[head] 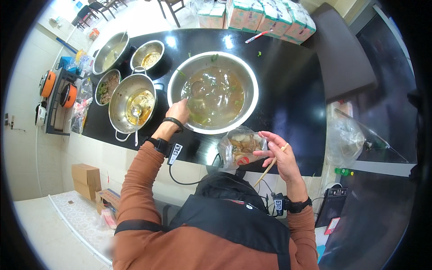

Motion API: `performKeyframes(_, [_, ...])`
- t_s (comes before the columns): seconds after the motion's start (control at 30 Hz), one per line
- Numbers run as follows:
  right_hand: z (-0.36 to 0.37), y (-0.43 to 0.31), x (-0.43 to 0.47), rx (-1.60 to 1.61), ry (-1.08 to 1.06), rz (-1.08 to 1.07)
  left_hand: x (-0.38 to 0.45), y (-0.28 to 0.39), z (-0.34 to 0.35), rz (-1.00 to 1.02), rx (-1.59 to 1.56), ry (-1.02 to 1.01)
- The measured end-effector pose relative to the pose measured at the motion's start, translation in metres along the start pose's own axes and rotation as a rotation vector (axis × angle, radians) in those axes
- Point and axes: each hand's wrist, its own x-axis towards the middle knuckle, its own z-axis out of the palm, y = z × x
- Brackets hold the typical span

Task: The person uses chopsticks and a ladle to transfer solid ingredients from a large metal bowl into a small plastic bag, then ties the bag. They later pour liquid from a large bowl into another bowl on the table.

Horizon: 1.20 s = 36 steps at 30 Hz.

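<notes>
My left hand (179, 112) is closed at the near-left rim of a large stainless steel basin (252, 94) of broth with green leaves. It appears to grip the handle of a ladle (199, 89), whose round bowl lies in the broth; the handle is mostly hidden. My right hand (278, 152) holds wooden chopsticks (270, 167), slanting down toward me. Its fingertips also pinch the edge of a clear plastic bag (244, 148) filled with pale and brown food, just in front of the basin's near rim.
Left of the basin stand a two-handled pot (116, 111) with a spoon (136, 116) in oily sauce, a bowl of minced food (108, 88), a sauce bowl (136, 55) and a deep pot (101, 67). A red-and-white packet (258, 36) lies on the black table (290, 94). Wrapped packs (276, 20) stand beyond.
</notes>
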Motion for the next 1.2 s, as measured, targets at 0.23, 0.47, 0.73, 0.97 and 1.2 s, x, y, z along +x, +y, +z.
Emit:
performKeyframes(0.23, [-0.003, 0.004, 0.003, 0.025, -0.004, 0.009, -0.021, -0.017, -0.029, -0.341, -0.815, -0.389])
performKeyframes(0.47, [-0.001, 0.0, 0.005, 0.013, -0.013, 0.02, -0.031, -0.006, -0.039, -0.355, -0.994, -0.527])
performKeyframes(0.73, [-0.002, -0.002, 0.003, 0.01, -0.009, 0.023, -0.041, -0.012, -0.022, 0.019, -0.283, -0.178])
performKeyframes(0.97, [-0.004, -0.001, 0.003, 0.02, -0.018, 0.022, -0.046, -0.013, -0.038, -0.132, -0.533, -0.476])
performKeyframes(1.2, [-0.005, -0.001, 0.004, 0.019, -0.019, 0.021, -0.048, -0.014, -0.037, -0.301, -0.979, -0.652])
